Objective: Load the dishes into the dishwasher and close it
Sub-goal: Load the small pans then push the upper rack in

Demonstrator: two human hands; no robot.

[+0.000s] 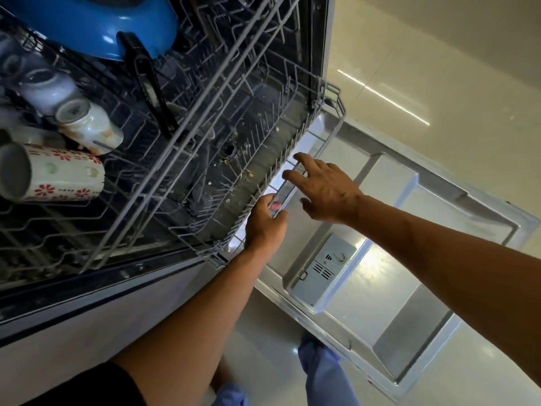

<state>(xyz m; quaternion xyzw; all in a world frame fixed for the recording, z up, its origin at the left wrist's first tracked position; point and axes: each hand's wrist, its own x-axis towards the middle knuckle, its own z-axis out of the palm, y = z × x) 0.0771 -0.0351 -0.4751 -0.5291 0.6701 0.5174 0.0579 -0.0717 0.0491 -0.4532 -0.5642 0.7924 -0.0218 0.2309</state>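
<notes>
glossy cream floor tiles (439, 68), steel dishwasher door (389, 288) open flat, wire rack (328, 133)

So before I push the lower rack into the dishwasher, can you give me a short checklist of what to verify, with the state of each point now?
1. Left hand grips the front rim of the lower rack: ok.
2. Right hand is on the same rim: fingers straight, touching it but not gripping: ok for pushing.
3. Lower rack holds dishes: not ok, it looks empty, with only food crumbs beneath it.
4. Upper rack is loaded: ok, blue pan and floral mug lie in it.
5. Door lies fully open, nothing on its inner panel: ok.
6. Rack wheels sit on their tracks: cannot tell.
</notes>
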